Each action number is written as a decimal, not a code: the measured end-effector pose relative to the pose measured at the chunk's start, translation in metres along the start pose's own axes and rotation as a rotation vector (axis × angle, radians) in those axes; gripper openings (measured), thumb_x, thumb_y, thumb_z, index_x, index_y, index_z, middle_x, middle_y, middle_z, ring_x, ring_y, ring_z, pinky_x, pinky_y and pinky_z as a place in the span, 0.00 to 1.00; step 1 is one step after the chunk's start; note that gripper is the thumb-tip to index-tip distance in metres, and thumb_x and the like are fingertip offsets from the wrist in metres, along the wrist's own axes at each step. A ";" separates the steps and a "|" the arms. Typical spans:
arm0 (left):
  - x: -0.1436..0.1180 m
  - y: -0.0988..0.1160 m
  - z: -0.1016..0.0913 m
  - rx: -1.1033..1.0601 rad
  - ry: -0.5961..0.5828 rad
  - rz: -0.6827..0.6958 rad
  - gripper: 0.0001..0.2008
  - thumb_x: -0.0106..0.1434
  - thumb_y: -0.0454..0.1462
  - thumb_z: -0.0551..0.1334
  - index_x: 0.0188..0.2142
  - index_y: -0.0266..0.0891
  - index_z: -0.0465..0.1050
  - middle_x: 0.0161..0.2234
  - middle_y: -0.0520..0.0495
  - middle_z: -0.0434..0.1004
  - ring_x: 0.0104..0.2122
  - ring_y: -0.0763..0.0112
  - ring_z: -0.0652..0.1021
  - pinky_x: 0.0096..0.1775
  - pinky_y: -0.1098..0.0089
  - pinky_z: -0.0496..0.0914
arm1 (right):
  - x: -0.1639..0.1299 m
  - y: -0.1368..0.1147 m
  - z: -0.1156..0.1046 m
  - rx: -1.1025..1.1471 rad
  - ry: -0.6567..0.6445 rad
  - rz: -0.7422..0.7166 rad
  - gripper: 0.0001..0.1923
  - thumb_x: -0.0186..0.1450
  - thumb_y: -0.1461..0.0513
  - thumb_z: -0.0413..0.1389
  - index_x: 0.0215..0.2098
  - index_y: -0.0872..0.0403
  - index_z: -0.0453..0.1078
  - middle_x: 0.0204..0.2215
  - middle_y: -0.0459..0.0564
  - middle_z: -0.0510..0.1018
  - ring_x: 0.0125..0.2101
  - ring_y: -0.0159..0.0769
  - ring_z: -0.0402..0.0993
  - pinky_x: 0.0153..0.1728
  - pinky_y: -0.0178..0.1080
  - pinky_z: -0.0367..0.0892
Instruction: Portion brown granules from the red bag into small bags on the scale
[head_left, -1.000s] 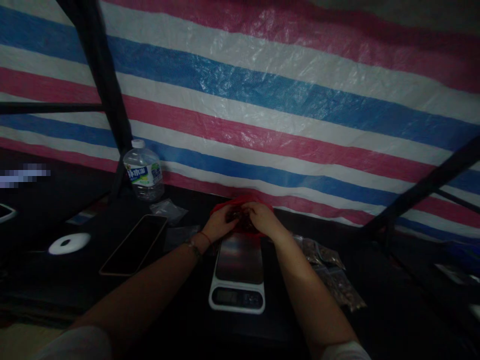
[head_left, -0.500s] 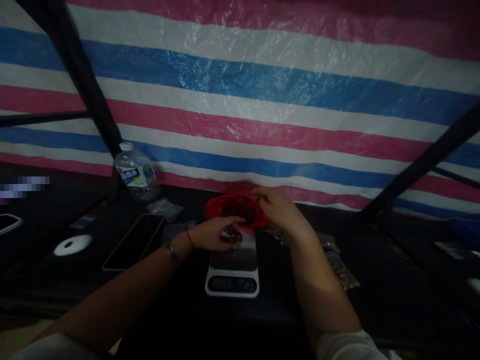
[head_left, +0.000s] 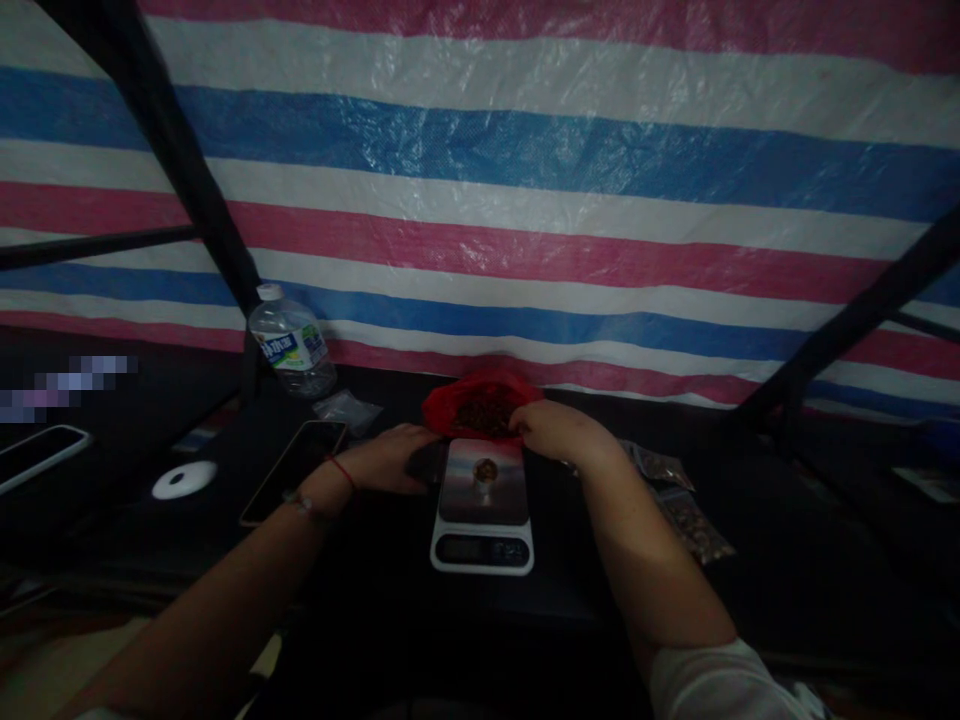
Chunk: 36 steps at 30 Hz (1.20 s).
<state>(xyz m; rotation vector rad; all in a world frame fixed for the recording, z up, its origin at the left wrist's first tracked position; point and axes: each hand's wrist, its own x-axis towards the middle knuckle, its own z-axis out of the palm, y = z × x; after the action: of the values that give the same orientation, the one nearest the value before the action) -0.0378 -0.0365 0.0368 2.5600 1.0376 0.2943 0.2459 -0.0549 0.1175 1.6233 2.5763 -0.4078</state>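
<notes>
A white kitchen scale (head_left: 484,510) with a metal plate lies in front of me. On its plate stands a small clear cup (head_left: 485,476) holding brown bits. Behind the scale, a red plastic bag (head_left: 442,405) gapes, with many small brown pieces (head_left: 480,415) inside. My right hand (head_left: 559,432) is closed at the bag's right rim, fingertips against the plastic. Left of the scale, my left hand (head_left: 390,460) reaches out with thumb and fingers apart, nothing visible in it. Its fingertips come close to the bag's left edge; whether they touch, I cannot tell.
A dark phone (head_left: 292,470) and a white oval object (head_left: 184,480) lie to the left, near a clear plastic bottle (head_left: 292,345) and a small clear bag (head_left: 346,410). Filled clear bags (head_left: 694,525) lie right. Striped sheeting (head_left: 525,200) hangs behind, between dark frame bars (head_left: 187,190).
My left hand has let go of the small cup, now on the scale, and moved left. My right hand has come lower along the bag's right rim. The view has shifted slightly.
</notes>
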 end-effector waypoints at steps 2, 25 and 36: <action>0.001 0.000 0.011 0.085 -0.059 -0.047 0.40 0.46 0.46 0.70 0.58 0.42 0.65 0.55 0.43 0.70 0.54 0.53 0.69 0.56 0.59 0.62 | 0.010 -0.001 0.008 -0.067 -0.047 0.049 0.17 0.57 0.71 0.52 0.40 0.54 0.78 0.37 0.54 0.81 0.36 0.38 0.76 0.34 0.34 0.64; 0.013 -0.010 0.013 -0.284 0.184 -0.167 0.20 0.54 0.40 0.62 0.47 0.38 0.66 0.42 0.45 0.76 0.39 0.63 0.77 0.42 0.64 0.71 | 0.042 0.023 0.028 -0.051 0.147 0.134 0.13 0.62 0.67 0.50 0.39 0.57 0.77 0.38 0.57 0.80 0.38 0.38 0.76 0.37 0.33 0.65; 0.018 -0.011 0.003 -0.226 0.500 -0.136 0.22 0.55 0.40 0.62 0.48 0.36 0.63 0.45 0.42 0.73 0.44 0.61 0.76 0.48 0.59 0.70 | 0.034 0.021 0.020 0.095 0.104 -0.023 0.12 0.59 0.68 0.52 0.35 0.56 0.77 0.33 0.52 0.81 0.32 0.34 0.74 0.34 0.32 0.63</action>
<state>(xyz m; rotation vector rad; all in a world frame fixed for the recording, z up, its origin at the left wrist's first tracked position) -0.0308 -0.0169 0.0302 2.2465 1.2544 0.9906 0.2479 -0.0216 0.0877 1.6902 2.6920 -0.4671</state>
